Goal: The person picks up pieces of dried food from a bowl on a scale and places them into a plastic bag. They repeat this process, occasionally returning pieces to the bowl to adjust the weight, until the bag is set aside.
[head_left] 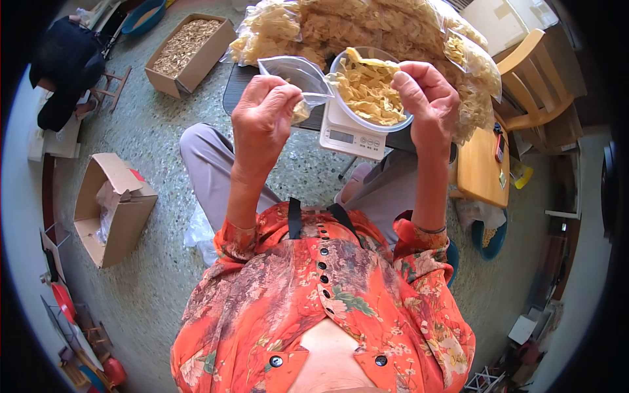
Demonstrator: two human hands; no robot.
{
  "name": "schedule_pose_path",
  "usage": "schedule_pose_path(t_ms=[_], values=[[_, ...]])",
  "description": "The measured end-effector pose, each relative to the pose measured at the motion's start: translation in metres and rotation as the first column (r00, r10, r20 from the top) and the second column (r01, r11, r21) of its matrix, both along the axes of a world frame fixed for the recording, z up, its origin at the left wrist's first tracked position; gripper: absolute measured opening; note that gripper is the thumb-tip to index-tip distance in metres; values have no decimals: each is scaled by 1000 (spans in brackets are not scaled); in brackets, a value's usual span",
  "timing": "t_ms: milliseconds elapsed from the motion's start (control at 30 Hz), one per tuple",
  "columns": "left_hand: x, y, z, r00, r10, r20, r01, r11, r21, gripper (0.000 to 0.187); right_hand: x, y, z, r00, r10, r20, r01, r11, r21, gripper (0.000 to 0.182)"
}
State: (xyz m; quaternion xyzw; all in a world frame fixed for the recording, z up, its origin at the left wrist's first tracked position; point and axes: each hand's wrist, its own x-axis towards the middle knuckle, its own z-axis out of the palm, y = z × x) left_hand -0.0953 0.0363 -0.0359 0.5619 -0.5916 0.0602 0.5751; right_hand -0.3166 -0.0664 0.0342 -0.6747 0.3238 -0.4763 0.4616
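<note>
My left hand [263, 121] is closed on the edge of a clear plastic bag [298, 72], whose mouth gapes toward the bowl; a few pale pieces show low in it. Just right of the bag, a clear round bowl [407, 122] full of dried yellowish flakes [369, 95] rests on a white digital scale [354, 137]. Over the bowl's right rim, my right hand [429, 95] is closed in a pinch, thumb against forefinger. A long flake lies by its fingertips, but whether they grip it is hard to see.
Filled clear bags of flakes [367, 29] are heaped behind the bowl. A wooden chair [485, 164] stands at right, a cardboard box of brown pieces [187, 52] at far left, and an open carton [111, 209] on the floor. Another person [65, 72] sits upper left.
</note>
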Motion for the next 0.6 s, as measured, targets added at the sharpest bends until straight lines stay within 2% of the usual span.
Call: schedule_pose_path(t_ms=[67,167,233,300,367,567,600], values=[[-1,-2,-2,1000,-14,11,15,1000,-13,16,20,14,4,998,51,30,-50,998,-31,14],[-3,0,1,1000,5,28,-5,1000,-2,16,46,19,-7,985,81,-152,-91,994,-58,14],[-3,4,2,1000,12,8,-12,1000,27,15,59,16,-15,927,-7,-374,-106,954,-279,16],[0,5,2,1000,18,-14,-17,998,57,15,64,14,-26,948,-41,-315,-60,951,-305,15],[3,5,0,999,36,-4,-36,999,38,16,60,8,-31,982,-115,-148,61,942,-329,13],[10,4,-8,998,64,-12,-63,998,23,16,9,-25,-40,907,-315,-279,226,923,-310,10],[10,4,-8,998,62,-8,-62,998,18,15,2,-32,-41,866,-359,-349,226,902,-367,10]])
